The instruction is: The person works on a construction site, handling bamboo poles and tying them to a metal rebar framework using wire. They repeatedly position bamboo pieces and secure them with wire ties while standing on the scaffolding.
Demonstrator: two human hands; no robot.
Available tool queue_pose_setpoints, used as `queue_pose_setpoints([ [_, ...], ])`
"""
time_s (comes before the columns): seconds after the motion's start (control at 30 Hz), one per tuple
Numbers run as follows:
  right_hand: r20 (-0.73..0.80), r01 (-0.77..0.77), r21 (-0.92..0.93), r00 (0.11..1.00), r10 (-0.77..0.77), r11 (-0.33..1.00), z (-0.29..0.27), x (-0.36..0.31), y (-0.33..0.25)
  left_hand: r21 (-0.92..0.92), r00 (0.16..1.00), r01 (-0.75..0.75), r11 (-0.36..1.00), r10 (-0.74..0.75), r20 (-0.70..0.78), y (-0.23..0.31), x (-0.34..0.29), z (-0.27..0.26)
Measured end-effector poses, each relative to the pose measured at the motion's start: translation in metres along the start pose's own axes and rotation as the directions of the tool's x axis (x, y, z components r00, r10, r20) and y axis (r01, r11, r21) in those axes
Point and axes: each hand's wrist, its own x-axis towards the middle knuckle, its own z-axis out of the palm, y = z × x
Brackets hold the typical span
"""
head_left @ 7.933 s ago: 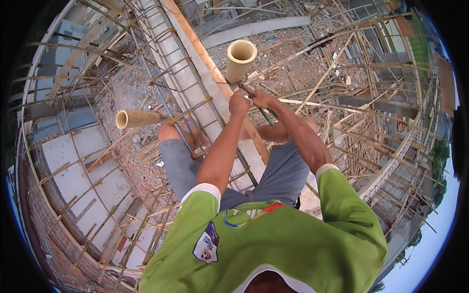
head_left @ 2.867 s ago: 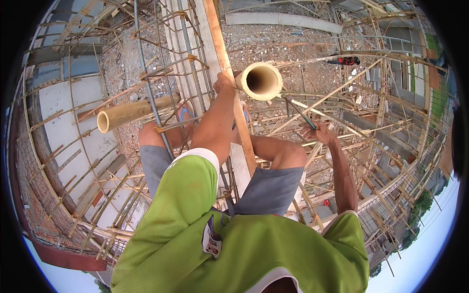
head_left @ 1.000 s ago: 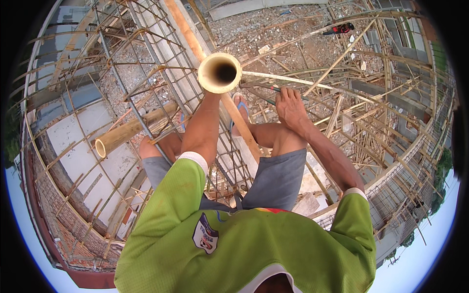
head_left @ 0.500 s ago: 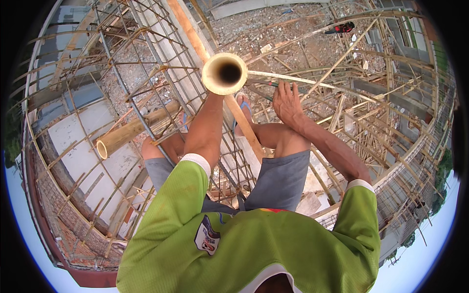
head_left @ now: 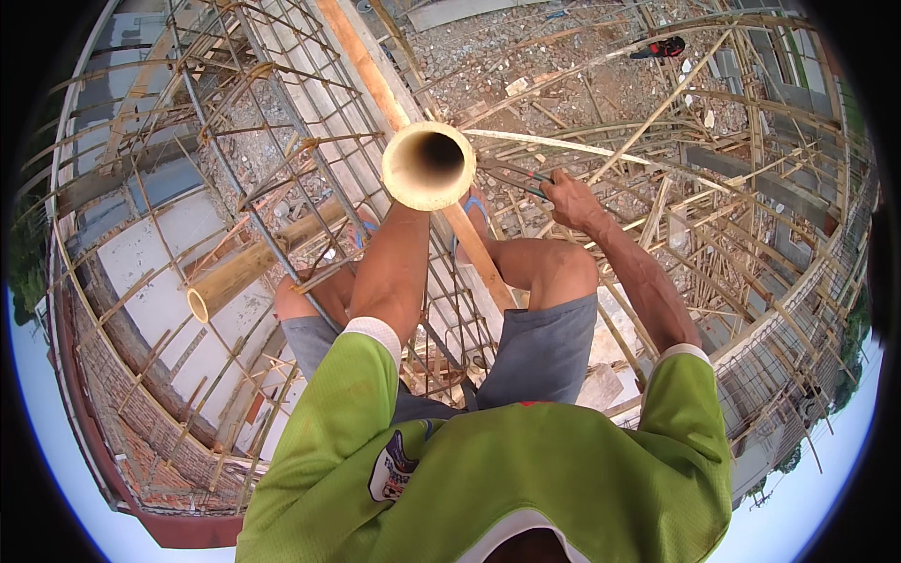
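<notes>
An upright bamboo pole points its round, hollow end up toward me, between my knees. My left forearm reaches to the pole just under its rim; the bamboo hides that hand and its fingers. To the right of the pole, my right hand is closed around the handle end of a slim, plier-like tool with dark arms and green-and-red grips. The tool's far end points left toward the pole and is too small to make out clearly.
I sit high over steel rebar cages and a long wooden plank. A second bamboo pole lies at the left. Bamboo scaffolding fills the right. Rubble covers the ground far below, with a small red-and-black shape there.
My right hand has gone from raised, loosely bent fingers to closed around the tool, which now shows more plainly. The pole's end sits slightly lower in view.
</notes>
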Motion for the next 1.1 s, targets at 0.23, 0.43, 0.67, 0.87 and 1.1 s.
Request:
queue_pose_setpoints([
  [0.23, 0.352, -0.338, 0.639, 0.927, 0.128, 0.691, 0.002, -0.002, -0.028, -0.026, 0.999, -0.033, 0.999, 0.033, -0.017, 0.003, 0.006, 0.003],
  [0.43, 0.592, -0.589, 0.806, 0.797, -0.120, 0.061, -0.033, 0.003, -0.022, -0.054, 0.994, -0.095, 0.994, 0.092, -0.056, -0.005, 0.043, 0.031],
  [0.67, 0.651, -0.644, 0.525, 0.725, -0.225, -0.557, -0.030, 0.002, -0.087, 0.549, 0.640, -0.495, 0.674, 0.710, -0.294, -0.065, 0.055, 0.042],
  [0.87, 0.297, -0.135, 0.003, 0.946, -0.128, -0.991, 0.012, -0.003, -0.178, 0.390, 0.981, 0.184, 0.902, -0.195, -0.012, -0.007, -0.034, 0.041],
  [1.1, 0.339, -0.196, 0.060, 0.926, -0.165, -0.979, 0.003, -0.009, -0.159, 0.290, 0.740, 0.432, 0.854, -0.519, 0.428, -0.033, -0.037, 0.044],
])
